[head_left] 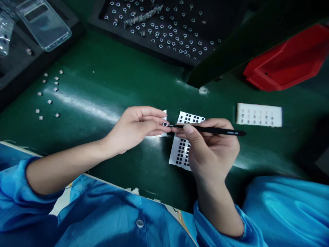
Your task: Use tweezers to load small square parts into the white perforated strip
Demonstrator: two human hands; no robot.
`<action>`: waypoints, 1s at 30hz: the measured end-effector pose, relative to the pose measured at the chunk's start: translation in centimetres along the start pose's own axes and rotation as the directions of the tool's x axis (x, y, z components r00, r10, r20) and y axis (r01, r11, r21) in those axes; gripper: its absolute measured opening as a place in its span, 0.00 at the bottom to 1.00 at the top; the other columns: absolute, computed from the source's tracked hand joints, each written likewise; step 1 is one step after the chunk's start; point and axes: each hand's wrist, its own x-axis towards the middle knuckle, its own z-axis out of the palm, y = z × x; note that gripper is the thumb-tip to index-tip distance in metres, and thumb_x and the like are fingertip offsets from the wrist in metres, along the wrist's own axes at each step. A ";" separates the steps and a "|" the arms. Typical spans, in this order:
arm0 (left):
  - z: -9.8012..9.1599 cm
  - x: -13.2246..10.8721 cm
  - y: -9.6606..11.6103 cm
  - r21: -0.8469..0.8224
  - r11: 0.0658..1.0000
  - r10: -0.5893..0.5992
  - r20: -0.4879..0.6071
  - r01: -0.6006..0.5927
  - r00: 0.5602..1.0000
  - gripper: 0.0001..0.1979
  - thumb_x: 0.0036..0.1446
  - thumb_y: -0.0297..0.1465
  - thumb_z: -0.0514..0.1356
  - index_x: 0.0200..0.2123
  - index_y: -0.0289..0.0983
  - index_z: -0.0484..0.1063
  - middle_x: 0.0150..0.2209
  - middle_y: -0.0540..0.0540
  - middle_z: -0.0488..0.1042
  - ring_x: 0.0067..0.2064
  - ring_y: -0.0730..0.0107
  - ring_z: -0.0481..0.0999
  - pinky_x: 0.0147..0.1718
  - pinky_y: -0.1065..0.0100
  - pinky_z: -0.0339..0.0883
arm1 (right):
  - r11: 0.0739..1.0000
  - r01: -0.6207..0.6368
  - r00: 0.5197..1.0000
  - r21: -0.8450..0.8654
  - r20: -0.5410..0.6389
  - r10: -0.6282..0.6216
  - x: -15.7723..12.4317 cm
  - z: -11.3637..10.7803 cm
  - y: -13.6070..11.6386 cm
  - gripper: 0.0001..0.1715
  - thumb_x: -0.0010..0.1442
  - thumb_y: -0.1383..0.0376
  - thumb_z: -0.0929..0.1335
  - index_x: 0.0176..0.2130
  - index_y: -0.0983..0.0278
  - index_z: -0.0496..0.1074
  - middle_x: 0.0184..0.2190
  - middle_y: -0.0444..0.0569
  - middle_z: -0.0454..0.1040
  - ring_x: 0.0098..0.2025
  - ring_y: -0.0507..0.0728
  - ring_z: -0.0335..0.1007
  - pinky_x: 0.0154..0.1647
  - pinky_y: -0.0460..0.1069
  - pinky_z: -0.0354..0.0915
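My left hand point(138, 128) pinches a small square part point(165, 124) with a dark centre and pale rim between its fingertips. In my right hand point(213, 147) are black tweezers point(218, 130), their tips pointing left and meeting the small part. Beneath my right hand lies a white sheet point(177, 158) with rows of small black squares, partly covered by the fingers. Another white piece point(164, 113) shows behind my left fingertips, mostly hidden.
Several small square parts point(49, 102) lie on the green table point(108, 79) at left. Dark foam trays point(144, 43) stand at the back, one with a clear case point(46, 27). A red bin point(285, 61) and white block point(259, 120) are at right.
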 end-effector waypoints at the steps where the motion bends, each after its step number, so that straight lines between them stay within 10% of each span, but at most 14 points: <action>1: 0.0 0.0 0.0 -0.003 1.000 -0.003 0.004 0.003 1.000 0.07 0.64 0.19 0.67 0.43 0.31 0.84 0.40 0.41 0.89 0.46 0.58 0.92 0.52 0.62 0.86 | 1.000 -0.001 1.000 -0.004 -0.004 0.001 0.0 0.0 0.0 0.18 0.61 0.66 0.84 0.41 0.58 0.75 0.35 0.39 0.88 0.33 0.55 0.90 0.36 0.43 0.84; 30: -0.1 0.0 0.0 0.002 0.999 -0.039 0.008 0.039 0.999 0.09 0.63 0.18 0.67 0.44 0.32 0.84 0.41 0.42 0.89 0.46 0.60 0.91 0.55 0.59 0.84 | 0.975 0.084 0.995 -0.205 -0.031 -0.092 -0.6 0.1 0.0 0.16 0.63 0.63 0.83 0.41 0.58 0.76 0.34 0.42 0.86 0.36 0.57 0.90 0.38 0.47 0.84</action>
